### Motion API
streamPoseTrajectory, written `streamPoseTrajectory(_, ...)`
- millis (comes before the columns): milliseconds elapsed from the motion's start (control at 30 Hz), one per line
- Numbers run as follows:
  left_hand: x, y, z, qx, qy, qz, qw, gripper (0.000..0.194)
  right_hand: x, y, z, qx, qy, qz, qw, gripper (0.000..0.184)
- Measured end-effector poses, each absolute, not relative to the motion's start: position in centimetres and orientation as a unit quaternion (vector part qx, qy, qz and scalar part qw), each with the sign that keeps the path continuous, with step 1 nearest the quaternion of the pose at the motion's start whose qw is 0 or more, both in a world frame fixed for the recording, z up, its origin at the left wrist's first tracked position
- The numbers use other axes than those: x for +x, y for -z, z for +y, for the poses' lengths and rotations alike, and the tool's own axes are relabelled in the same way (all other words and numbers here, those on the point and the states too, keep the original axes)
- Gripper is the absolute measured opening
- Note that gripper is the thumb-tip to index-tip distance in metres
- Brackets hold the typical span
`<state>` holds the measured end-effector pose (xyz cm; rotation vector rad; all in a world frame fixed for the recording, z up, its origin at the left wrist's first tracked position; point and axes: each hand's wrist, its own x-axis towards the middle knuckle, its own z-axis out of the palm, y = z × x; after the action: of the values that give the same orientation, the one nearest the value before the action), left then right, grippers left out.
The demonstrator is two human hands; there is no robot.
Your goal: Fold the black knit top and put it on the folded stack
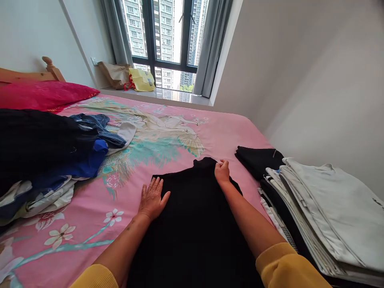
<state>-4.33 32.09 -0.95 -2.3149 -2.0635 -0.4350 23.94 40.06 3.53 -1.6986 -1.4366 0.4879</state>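
Observation:
A black garment [192, 224] lies spread on the pink bedsheet [168, 132] in front of me. My left hand [153, 198] rests flat on its left edge, fingers stretched out. My right hand [222, 171] is closed in a pinch on the garment's far edge near its top corner. Both arms wear yellow sleeves pushed up.
A heap of unfolded clothes [45, 156], black, blue and white, sits at the left. A folded black piece [258, 160] and a stack of folded light clothes [324, 212] lie at the right. A red pillow [42, 95] is at the head. Bags [141, 80] stand on the windowsill.

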Motion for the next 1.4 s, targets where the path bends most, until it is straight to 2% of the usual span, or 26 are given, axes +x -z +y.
streamPoseTrajectory(67, -4.2, 1.0, 32.2, -0.737, 0.131, -0.663, 0.005, 0.060, 21.3, -3.5, 36.7, -0.639, -0.160, -0.630, 0.411, 0.038)
streamPoseTrajectory(133, -4.2, 1.0, 32.4, -0.735, 0.124, -0.667, 0.010, 0.062, 19.7, -2.8, 33.6, -0.509, -0.154, -0.787, 0.313, 0.040)
streamPoseTrajectory(200, -4.1, 1.0, 32.6, -0.731, 0.114, -0.672, 0.015, 0.062, 20.4, -2.0, 32.1, -0.452, -0.141, -0.860, 0.191, 0.047)
streamPoseTrajectory(267, -4.1, 1.0, 32.8, -0.731, 0.104, -0.674, 0.017, 0.062, 23.4, -1.8, 32.6, -0.542, -0.120, -0.825, 0.107, 0.052)
streamPoseTrajectory(367, -4.1, 1.0, 32.9, -0.734, 0.099, -0.672, 0.014, 0.062, 28.9, -3.0, 34.9, -0.748, -0.108, -0.654, 0.029, 0.054)
streamPoseTrajectory(467, -4.1, 1.1, 33.0, -0.733, 0.102, -0.673, 0.012, 0.064, 30.1, -4.2, 34.5, -0.787, -0.068, -0.611, 0.045, 0.057)
streamPoseTrajectory(533, -4.2, 1.2, 33.1, -0.732, 0.102, -0.674, 0.013, 0.064, 28.9, -3.9, 32.1, -0.706, -0.052, -0.702, 0.080, 0.059)
streamPoseTrajectory(633, -4.2, 1.2, 33.3, -0.732, 0.103, -0.673, 0.013, 0.065, 27.9, -2.4, 27.9, -0.581, -0.089, -0.806, 0.070, 0.060)
streamPoseTrajectory(833, -4.0, 1.1, 33.2, -0.733, 0.112, -0.671, 0.004, 0.065, 32.2, -2.3, 24.5, -0.769, -0.078, -0.633, 0.047, 0.058)
streamPoseTrajectory(933, -4.1, 0.4, 33.2, -0.730, 0.093, -0.677, -0.009, 0.066, 31.7, -2.8, 22.7, -0.725, -0.033, -0.682, 0.086, 0.058)
streamPoseTrajectory(1033, -3.7, -1.8, 33.3, -0.728, 0.044, -0.683, -0.046, 0.066, 30.4, -1.8, 20.4, -0.679, -0.045, -0.727, 0.089, 0.056)
streamPoseTrajectory(1133, -1.2, -4.8, 32.7, -0.725, 0.001, -0.686, -0.065, 0.059, 30.0, -0.3, 19.4, -0.688, -0.055, -0.718, 0.089, 0.056)
streamPoseTrajectory(1233, 4.3, -6.3, 29.5, -0.768, 0.021, -0.638, -0.049, 0.052, 30.3, 0.5, 19.4, -0.688, -0.049, -0.717, 0.095, 0.056)
streamPoseTrajectory(1300, 8.4, -5.8, 26.1, -0.838, 0.088, -0.534, -0.069, 0.055, 30.5, 0.7, 19.6, -0.688, -0.048, -0.718, 0.096, 0.056)
streamPoseTrajectory(1400, 11.3, -3.7, 21.2, -0.874, 0.101, -0.463, -0.106, 0.060, 30.6, 1.0, 19.6, -0.688, -0.042, -0.718, 0.097, 0.056)
